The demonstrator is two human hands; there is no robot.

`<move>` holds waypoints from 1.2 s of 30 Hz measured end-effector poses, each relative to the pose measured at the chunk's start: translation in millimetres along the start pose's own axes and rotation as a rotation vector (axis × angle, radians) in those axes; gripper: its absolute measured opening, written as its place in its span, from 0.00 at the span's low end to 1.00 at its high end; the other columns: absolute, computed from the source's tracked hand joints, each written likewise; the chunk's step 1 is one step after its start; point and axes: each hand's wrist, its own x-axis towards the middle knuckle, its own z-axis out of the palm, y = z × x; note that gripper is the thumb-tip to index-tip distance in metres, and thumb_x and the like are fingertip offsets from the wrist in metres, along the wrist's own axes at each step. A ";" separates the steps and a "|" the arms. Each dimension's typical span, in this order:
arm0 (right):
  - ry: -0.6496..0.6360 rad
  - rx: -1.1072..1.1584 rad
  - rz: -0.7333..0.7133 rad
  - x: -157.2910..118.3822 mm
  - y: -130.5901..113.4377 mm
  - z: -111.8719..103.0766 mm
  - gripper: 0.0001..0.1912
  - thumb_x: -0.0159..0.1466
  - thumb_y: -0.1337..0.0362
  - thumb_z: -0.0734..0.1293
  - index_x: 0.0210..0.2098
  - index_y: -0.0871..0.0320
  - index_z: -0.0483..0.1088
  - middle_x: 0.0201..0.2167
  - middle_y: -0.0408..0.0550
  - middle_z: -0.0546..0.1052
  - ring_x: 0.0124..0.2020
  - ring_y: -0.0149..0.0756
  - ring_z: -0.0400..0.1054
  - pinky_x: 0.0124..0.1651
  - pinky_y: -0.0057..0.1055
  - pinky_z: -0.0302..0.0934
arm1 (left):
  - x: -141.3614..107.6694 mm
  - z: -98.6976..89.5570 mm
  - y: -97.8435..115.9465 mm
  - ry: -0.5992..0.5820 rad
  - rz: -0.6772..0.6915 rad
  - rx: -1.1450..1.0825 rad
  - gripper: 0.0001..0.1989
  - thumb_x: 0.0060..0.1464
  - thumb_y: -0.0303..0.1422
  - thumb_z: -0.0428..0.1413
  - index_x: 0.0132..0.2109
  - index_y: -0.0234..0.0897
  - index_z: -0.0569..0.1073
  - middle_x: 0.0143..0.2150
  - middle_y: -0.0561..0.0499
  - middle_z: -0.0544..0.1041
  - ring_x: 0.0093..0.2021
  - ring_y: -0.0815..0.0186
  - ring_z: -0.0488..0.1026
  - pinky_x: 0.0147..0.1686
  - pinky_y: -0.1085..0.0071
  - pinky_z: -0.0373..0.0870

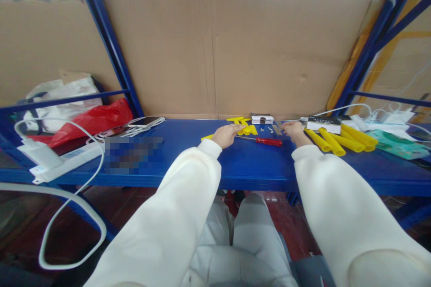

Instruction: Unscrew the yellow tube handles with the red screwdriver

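Observation:
My left hand reaches over the blue tabletop, its fingers stretched out to the right. Its fingertips are at a group of small yellow pieces; whether they touch one is hard to see. Another yellow piece shows beside the left wrist. A screwdriver with a red handle lies between my hands, its shaft pointing left. My right hand rests farther right with fingers curled; what they hold, if anything, is too small to make out. A small flat strip and some tiny bits lie just left of it.
Several yellow tubes lie right of my right hand, before a black-and-white box. A small white stack stands against the cardboard. At left are a phone, a red bag and a power strip with cables.

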 end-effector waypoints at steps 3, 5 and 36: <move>0.026 -0.107 0.048 4.5 7.8 0.0 0.11 0.51 0.75 0.72 0.20 0.57 0.67 0.19 0.46 0.72 0.27 0.38 0.71 0.31 0.33 0.65 | 0.1 -0.2 0.2 -0.004 0.003 -0.002 0.28 0.61 0.20 0.50 0.64 0.45 0.74 0.66 0.52 0.73 0.65 0.63 0.72 0.65 0.66 0.66; 0.031 -0.206 0.040 6.8 11.7 0.2 0.09 0.51 0.74 0.72 0.22 0.57 0.69 0.24 0.48 0.76 0.32 0.41 0.73 0.34 0.34 0.66 | 0.3 -0.1 0.1 -0.005 0.004 -0.005 0.28 0.61 0.20 0.49 0.64 0.45 0.74 0.66 0.52 0.73 0.65 0.63 0.72 0.66 0.65 0.66; -0.026 -0.673 -0.155 10.8 8.4 6.2 0.02 0.58 0.71 0.70 0.31 0.59 0.75 0.36 0.55 0.82 0.43 0.45 0.78 0.46 0.32 0.69 | 0.3 -0.6 3.1 -0.013 -0.009 0.011 0.28 0.62 0.20 0.49 0.64 0.46 0.73 0.66 0.52 0.73 0.65 0.63 0.72 0.65 0.66 0.67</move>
